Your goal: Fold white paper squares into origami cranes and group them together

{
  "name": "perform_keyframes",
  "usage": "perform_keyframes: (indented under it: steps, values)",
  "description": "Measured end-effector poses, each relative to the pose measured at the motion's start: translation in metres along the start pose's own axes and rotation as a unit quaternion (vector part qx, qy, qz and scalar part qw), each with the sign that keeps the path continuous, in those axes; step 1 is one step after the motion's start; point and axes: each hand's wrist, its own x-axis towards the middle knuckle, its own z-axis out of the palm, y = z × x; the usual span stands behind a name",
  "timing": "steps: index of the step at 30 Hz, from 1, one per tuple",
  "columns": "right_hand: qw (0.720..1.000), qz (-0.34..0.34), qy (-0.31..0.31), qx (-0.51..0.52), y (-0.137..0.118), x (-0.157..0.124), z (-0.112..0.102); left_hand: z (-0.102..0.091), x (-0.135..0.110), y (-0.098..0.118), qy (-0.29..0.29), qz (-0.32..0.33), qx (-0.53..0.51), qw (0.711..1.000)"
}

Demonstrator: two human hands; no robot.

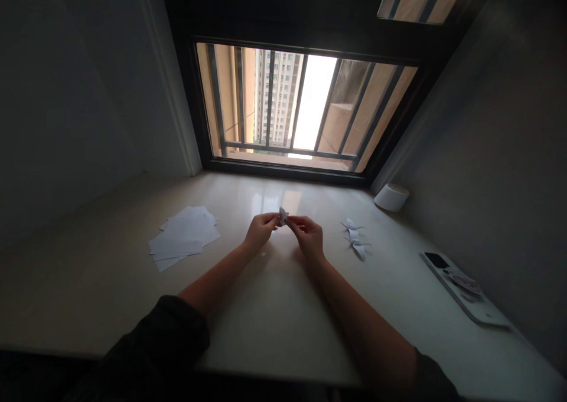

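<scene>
Between my two hands is a small folded piece of white paper [282, 215], held up a little above the pale sill. My left hand [260, 229] pinches it from the left, thumb and fingertips together. From the other side my right hand [308, 234] pinches its right edge. The fingertips hide part of the folds. To the right lie two folded paper cranes [353, 234], one behind the other, with thin pointed ends sticking out. Left of my hands a loose, fanned stack of white paper sheets [183, 234] lies flat.
A white roll-like cylinder [392, 197] lies by the right wall near the window. Along the right edge rests a phone [465, 290] with a round attachment on its back. A dark-framed, barred window [305, 107] rises behind the pale sill [257, 325].
</scene>
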Motion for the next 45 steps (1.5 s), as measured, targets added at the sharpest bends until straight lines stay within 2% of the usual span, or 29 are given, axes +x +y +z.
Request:
perform_keyframes:
  steps: [6, 12, 17, 24, 31, 34, 41, 45]
  values:
    - [0.999, -0.043, -0.006, -0.033, -0.006, -0.002, 0.000, 0.000, -0.001, 0.002, 0.003, -0.005, 0.006, 1.000]
    - [0.998, -0.027, -0.054, -0.027, -0.007, -0.005, 0.003, 0.000, 0.000, 0.003, 0.013, -0.007, 0.000, 1.000]
    - [0.998, -0.040, -0.019, -0.046, -0.004, -0.004, 0.001, 0.002, -0.001, 0.001, 0.029, 0.008, 0.004, 1.000]
    - [0.995, -0.063, -0.021, -0.080, -0.008, -0.004, -0.001, 0.002, -0.002, 0.000, 0.023, 0.019, 0.009, 1.000]
    - [1.000, -0.008, 0.005, -0.029, -0.007, -0.004, 0.002, 0.002, -0.002, 0.005, 0.006, 0.029, 0.024, 0.999]
    - [0.999, -0.006, 0.020, -0.037, -0.011, -0.004, 0.001, 0.002, -0.003, 0.004, -0.009, 0.039, 0.031, 0.999]
    - [0.992, -0.087, 0.007, -0.096, -0.017, -0.008, -0.002, 0.003, -0.004, 0.003, 0.007, 0.011, 0.031, 0.999]
    - [0.989, -0.102, -0.019, -0.101, -0.016, -0.008, -0.003, 0.002, -0.003, 0.004, 0.024, 0.000, 0.014, 1.000]
